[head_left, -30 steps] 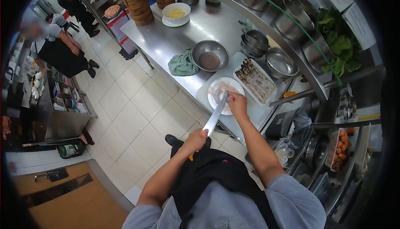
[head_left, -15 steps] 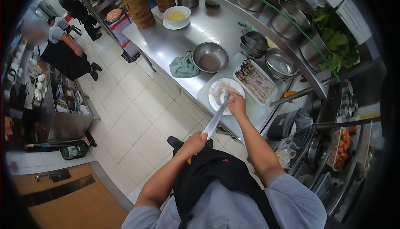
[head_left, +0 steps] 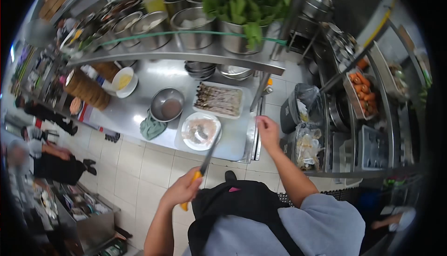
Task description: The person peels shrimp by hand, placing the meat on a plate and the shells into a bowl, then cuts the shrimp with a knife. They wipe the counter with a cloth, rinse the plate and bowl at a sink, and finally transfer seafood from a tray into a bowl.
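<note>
My left hand (head_left: 181, 188) is wrapped round the yellow handle of a knife (head_left: 207, 159). Its dark blade slants up toward the right rim of a white plate (head_left: 186, 140). Pale pinkish paste and greyish lumps lie on that plate, which rests on a whitish cutting board (head_left: 231, 140). Off the board's right side, my right hand (head_left: 268, 132) hangs in the air with its fingers curled together; whether anything small is between them is hidden. Behind the plate, a white tray (head_left: 242, 98) holds rows of long, pale shrimp-like pieces with dark ends.
A steel bowl (head_left: 159, 108) and a green cloth (head_left: 152, 128) lie left of the board. Above the counter runs a steel shelf (head_left: 186, 53) with pots and leafy greens (head_left: 242, 7). Bins (head_left: 291, 109) and a rack with carrots (head_left: 363, 95) stand right. Another person (head_left: 53, 165) is at far left.
My right hand has left the plate and moved right, past the board. The knife has drawn back from the plate's middle to its right rim. The view has turned to the right.
</note>
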`<state>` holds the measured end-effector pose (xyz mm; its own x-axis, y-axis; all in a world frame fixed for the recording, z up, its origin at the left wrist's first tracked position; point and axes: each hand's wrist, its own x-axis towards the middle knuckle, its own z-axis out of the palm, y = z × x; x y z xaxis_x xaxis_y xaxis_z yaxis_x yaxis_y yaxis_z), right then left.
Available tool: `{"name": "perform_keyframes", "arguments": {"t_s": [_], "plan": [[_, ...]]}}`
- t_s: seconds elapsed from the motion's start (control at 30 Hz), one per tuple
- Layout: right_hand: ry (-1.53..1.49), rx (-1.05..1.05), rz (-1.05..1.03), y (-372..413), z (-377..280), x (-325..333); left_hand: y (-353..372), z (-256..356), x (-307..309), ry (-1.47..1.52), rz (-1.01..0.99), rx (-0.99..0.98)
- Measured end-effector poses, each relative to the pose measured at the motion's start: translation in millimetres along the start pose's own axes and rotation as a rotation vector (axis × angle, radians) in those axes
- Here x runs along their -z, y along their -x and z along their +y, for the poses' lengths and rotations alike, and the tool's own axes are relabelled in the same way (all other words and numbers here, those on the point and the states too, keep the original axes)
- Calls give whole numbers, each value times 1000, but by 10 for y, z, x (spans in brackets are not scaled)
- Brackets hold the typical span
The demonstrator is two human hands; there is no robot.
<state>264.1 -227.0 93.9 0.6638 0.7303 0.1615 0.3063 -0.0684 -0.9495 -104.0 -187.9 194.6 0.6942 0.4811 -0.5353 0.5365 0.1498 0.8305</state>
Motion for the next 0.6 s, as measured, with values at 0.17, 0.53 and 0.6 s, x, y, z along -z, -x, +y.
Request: {"name": "perform_keyframes", "arguments": {"t_s": [0.17,0.53,0.6], "plan": [[-291,-358,386,165,670,1062,-1403,277,-827,203,-116,1],[-430,-484,548,1025,728,1589,-2865,441,-1687,260,28,144],[-394,-455,540,1055,706,1519,-3127,339,-1724,326,9,86]]}}
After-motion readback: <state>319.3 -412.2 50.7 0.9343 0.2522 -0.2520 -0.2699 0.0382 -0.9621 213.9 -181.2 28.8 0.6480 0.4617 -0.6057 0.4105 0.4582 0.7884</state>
